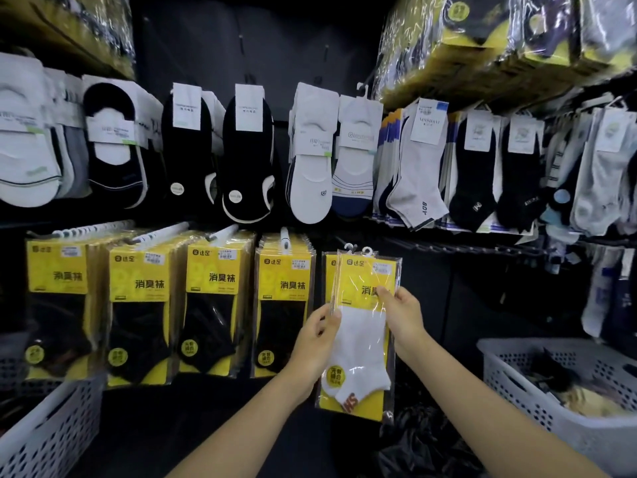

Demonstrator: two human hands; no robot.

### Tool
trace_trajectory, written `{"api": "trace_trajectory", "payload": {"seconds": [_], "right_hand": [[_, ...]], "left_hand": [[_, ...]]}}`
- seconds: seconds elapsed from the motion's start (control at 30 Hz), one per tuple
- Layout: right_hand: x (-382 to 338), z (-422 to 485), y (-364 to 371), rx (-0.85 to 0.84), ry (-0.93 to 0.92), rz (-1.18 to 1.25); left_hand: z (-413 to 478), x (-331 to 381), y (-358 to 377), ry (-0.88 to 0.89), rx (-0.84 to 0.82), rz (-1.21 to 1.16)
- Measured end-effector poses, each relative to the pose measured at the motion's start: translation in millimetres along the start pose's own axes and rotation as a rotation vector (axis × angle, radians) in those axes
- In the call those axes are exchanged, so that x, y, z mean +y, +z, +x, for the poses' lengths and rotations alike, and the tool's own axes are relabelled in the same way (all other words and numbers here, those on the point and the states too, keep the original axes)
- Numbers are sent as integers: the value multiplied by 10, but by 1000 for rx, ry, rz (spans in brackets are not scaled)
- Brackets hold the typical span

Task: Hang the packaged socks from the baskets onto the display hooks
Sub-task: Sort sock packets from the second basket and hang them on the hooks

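With the grip of my left hand (319, 343) and right hand (404, 315) pinching the white-sock packet (362, 343) by its sides, I'm mid-hang; next I'd thread its hanger loop (367, 251) onto a hook I cannot see yet.

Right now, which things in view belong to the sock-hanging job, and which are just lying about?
Job: white-sock packs in left hand and right hand; display hooks; right basket; left basket.
Idle: no-show socks above; grey ankle socks; wrapped bulk packs overhead; black plastic bag.
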State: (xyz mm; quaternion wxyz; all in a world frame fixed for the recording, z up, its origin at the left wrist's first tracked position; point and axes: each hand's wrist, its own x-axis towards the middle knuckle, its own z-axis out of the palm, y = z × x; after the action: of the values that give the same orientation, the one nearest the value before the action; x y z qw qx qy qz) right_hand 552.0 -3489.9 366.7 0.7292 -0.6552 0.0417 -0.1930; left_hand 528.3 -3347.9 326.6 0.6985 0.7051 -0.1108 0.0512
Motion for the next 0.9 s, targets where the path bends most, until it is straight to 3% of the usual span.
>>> {"api": "trace_trajectory", "payload": {"seconds": [0.3, 0.47, 0.67, 0.77, 0.9], "right_hand": [[28, 272, 151, -73, 21, -178], [376, 237, 58, 25, 119, -187], [1418, -295, -209, 72, 292, -265], [2108, -803, -362, -37, 503, -308], [3016, -1565, -546, -235, 725, -496]], "left_hand": [[116, -128, -74, -43, 13, 26], [24, -504, -121, -111, 11, 111], [-468, -1355, -351, -254, -5, 181], [-1013, -1973, -522, -378, -26, 243], [-1853, -2738, -835, -528, 69, 353]]}}
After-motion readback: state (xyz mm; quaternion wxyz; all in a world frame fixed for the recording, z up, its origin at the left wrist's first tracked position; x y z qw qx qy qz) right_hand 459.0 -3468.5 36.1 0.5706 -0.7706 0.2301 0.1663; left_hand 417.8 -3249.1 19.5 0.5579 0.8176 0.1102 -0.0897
